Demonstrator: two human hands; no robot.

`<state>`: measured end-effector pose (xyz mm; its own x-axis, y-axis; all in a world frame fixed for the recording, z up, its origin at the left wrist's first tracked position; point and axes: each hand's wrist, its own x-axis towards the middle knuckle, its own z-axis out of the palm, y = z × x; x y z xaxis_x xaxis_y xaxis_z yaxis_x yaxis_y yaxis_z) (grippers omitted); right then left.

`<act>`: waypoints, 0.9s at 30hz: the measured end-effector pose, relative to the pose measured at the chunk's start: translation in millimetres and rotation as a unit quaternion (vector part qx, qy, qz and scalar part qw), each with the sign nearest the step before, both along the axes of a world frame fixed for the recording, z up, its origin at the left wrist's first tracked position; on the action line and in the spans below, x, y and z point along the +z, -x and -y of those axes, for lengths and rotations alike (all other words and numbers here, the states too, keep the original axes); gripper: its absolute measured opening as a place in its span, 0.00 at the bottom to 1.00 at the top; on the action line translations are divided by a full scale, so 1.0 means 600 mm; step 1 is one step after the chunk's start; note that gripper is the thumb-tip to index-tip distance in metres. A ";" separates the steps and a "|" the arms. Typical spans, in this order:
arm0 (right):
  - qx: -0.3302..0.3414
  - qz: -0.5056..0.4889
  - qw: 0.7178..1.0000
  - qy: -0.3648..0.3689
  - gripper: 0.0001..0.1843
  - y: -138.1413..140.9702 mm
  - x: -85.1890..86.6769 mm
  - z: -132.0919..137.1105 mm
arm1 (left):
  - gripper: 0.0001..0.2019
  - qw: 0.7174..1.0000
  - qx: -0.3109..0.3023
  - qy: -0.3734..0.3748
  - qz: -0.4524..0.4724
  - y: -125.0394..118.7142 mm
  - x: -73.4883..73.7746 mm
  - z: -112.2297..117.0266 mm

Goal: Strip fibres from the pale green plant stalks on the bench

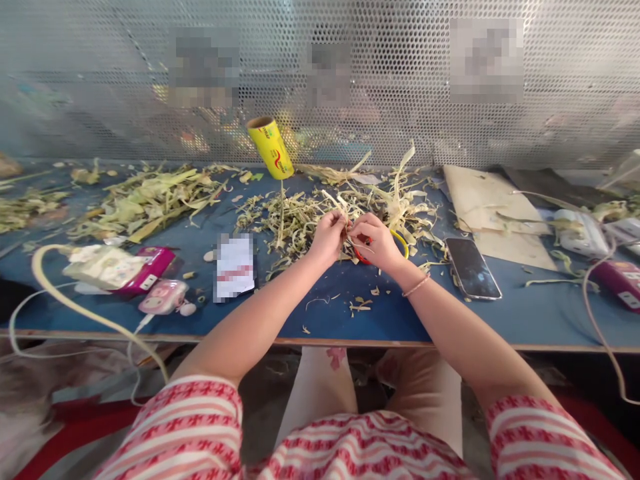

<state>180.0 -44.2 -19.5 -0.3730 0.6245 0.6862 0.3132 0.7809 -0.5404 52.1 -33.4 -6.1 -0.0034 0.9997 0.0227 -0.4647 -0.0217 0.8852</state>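
My left hand (330, 237) and my right hand (374, 241) meet over the middle of the blue table, fingertips pinched close together. Both seem to hold thin, pale, dried plant strips; the exact grip is partly hidden by the fingers. A heap of curled dried plant strips (285, 217) lies just behind and to the left of my hands. Partly covered by my right hand is a round thing with a yellow rim (404, 244) and a red part below. Small strip scraps (361, 307) lie nearer to me.
A yellow cardboard tube (271, 148) tilts on a thin rod behind the heap. A phone (473, 268) lies to the right, by beige cardboard (493, 200). To the left are a blurred card (235, 267), a power strip (145, 267) with cables and longer leaves (150, 200). Perforated metal (380, 127) closes the back.
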 end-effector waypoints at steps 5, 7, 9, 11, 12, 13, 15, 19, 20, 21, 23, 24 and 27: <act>-0.030 -0.067 0.996 0.051 0.07 0.005 0.002 0.004 | 0.09 1.000 -0.006 -0.016 0.017 0.003 0.002 0.000; -0.064 -0.127 0.986 0.090 0.09 0.008 0.005 0.006 | 0.08 0.999 -0.013 -0.017 0.035 0.004 0.005 0.002; -0.084 -0.181 0.969 0.142 0.09 0.010 0.009 0.009 | 0.07 0.999 -0.021 -0.024 0.043 0.004 0.007 0.003; -0.083 -0.216 0.953 0.195 0.10 0.013 0.013 0.011 | 0.06 0.998 -0.031 -0.043 0.029 0.003 0.008 0.006; -0.079 -0.228 0.947 0.211 0.10 0.014 0.015 0.012 | 0.07 0.998 -0.037 -0.053 0.016 0.003 0.007 0.007; -0.075 -0.236 0.943 0.220 0.11 0.015 0.016 0.013 | 0.07 0.997 -0.042 -0.061 0.003 0.003 0.007 0.008; -0.070 -0.242 0.943 0.217 0.12 0.017 0.018 0.014 | 0.07 0.996 -0.049 -0.068 -0.009 0.003 0.006 0.010; -0.078 -0.201 0.965 0.151 0.13 0.015 0.018 0.019 | 0.09 0.997 -0.043 -0.059 -0.012 0.006 0.003 0.012; -0.085 -0.185 0.970 0.130 0.12 0.014 0.019 0.020 | 0.09 0.998 -0.039 -0.056 -0.014 0.006 0.003 0.012; -0.092 -0.171 0.975 0.111 0.12 0.013 0.019 0.021 | 0.09 0.998 -0.035 -0.054 -0.015 0.007 0.003 0.012; -0.100 -0.152 0.980 0.085 0.11 0.012 0.021 0.022 | 0.07 0.998 -0.036 -0.051 -0.009 0.007 0.004 0.012; -0.102 -0.147 0.981 0.077 0.11 0.011 0.022 0.022 | 0.05 0.998 -0.041 -0.048 -0.001 0.007 0.004 0.012; -0.106 -0.141 0.982 0.060 0.10 0.012 0.022 0.023 | 0.02 0.997 -0.065 -0.024 0.035 0.006 0.006 0.012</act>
